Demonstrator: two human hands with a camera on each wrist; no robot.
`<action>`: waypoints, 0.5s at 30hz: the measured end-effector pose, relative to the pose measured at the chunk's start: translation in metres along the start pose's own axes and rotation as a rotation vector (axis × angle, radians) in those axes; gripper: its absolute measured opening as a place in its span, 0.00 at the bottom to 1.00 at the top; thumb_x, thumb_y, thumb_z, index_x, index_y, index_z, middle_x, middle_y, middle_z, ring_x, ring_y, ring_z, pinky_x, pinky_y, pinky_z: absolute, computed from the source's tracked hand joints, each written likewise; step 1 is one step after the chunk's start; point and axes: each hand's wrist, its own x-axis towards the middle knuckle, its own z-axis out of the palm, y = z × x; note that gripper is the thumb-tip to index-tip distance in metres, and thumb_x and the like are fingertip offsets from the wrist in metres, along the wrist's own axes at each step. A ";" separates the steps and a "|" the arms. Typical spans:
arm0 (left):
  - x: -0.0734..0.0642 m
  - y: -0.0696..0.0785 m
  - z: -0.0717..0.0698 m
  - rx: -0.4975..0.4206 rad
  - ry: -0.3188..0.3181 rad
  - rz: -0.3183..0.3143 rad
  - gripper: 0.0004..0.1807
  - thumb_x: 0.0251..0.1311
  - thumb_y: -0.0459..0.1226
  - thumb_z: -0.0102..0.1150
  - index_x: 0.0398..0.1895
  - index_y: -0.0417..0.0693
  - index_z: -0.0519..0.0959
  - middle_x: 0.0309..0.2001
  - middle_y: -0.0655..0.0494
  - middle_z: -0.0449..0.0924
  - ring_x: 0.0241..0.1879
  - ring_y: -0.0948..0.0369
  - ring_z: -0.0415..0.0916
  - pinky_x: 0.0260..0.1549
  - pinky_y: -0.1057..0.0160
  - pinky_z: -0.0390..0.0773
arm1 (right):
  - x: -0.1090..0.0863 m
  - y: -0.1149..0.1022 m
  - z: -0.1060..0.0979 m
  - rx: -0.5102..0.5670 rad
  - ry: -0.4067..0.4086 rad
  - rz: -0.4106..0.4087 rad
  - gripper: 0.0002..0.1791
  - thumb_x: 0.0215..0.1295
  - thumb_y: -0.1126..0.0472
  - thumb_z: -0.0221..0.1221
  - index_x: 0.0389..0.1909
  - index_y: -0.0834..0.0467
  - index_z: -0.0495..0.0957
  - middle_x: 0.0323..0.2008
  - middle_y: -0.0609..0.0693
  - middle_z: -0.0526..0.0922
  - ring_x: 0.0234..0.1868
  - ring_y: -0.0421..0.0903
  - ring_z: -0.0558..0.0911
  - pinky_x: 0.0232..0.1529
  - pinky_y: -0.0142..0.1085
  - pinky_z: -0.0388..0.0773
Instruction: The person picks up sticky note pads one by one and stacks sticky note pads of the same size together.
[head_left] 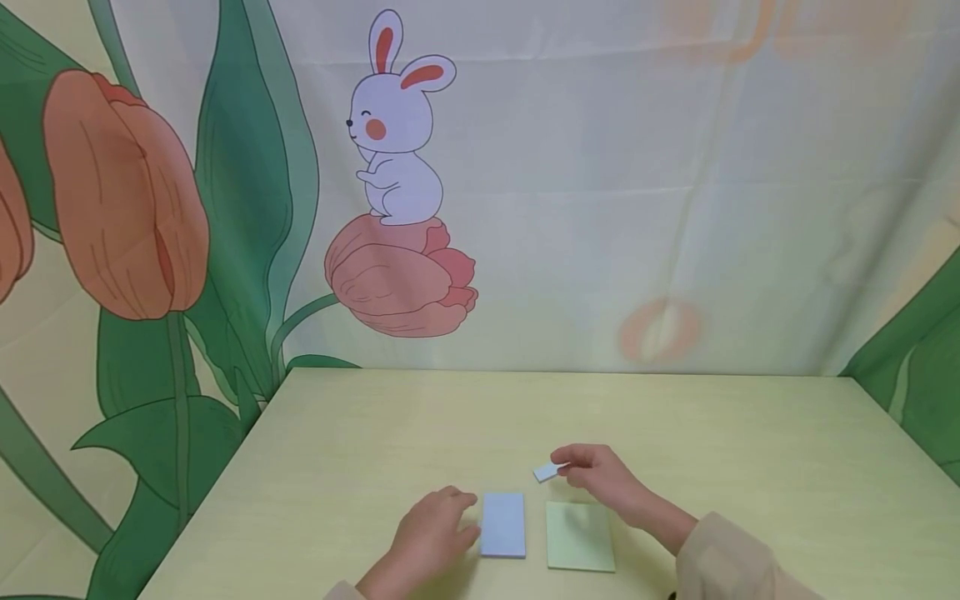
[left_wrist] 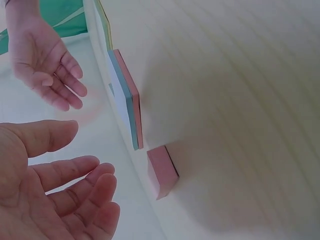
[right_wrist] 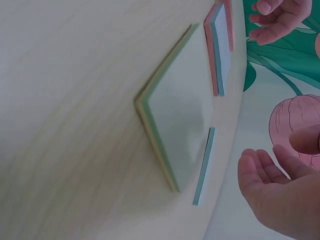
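My left hand (head_left: pixel 438 533) hovers at the left of a pale blue rectangular pad (head_left: pixel 503 525), its fingers loosely bent and holding nothing. In the left wrist view the blue pad (left_wrist: pixel 120 90) lies flush over a pink layer (left_wrist: pixel 134 92), with a small pink block (left_wrist: pixel 162 170) beside it. That block is hidden by the hand in the head view. My right hand (head_left: pixel 603 479) is above a small pale blue strip (head_left: pixel 547 472); in the right wrist view its fingers are apart from the strip (right_wrist: pixel 204 170). A square light green pad (head_left: pixel 581 537) lies below this hand.
The pale wooden table (head_left: pixel 360 442) ends at a curtain (head_left: pixel 562 208) printed with tulips and a rabbit. In the right wrist view the green pad (right_wrist: pixel 182 110) has a yellowish layer (right_wrist: pixel 157 147) under it.
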 end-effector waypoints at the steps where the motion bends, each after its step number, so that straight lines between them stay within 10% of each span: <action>1: 0.000 -0.001 0.000 -0.001 0.000 -0.004 0.18 0.48 0.39 0.58 0.43 0.41 0.77 0.41 0.49 0.78 0.41 0.51 0.75 0.37 0.54 0.75 | 0.001 0.001 -0.001 -0.025 0.011 -0.003 0.20 0.53 0.71 0.48 0.48 0.72 0.70 0.47 0.65 0.76 0.47 0.52 0.76 0.45 0.38 0.73; 15: -0.001 -0.004 0.000 0.027 -0.074 -0.106 0.28 0.47 0.40 0.60 0.52 0.36 0.70 0.54 0.45 0.71 0.50 0.46 0.70 0.45 0.50 0.72 | 0.011 0.017 -0.009 -0.434 0.096 -0.108 0.21 0.51 0.72 0.50 0.49 0.67 0.71 0.52 0.61 0.73 0.55 0.58 0.70 0.53 0.51 0.67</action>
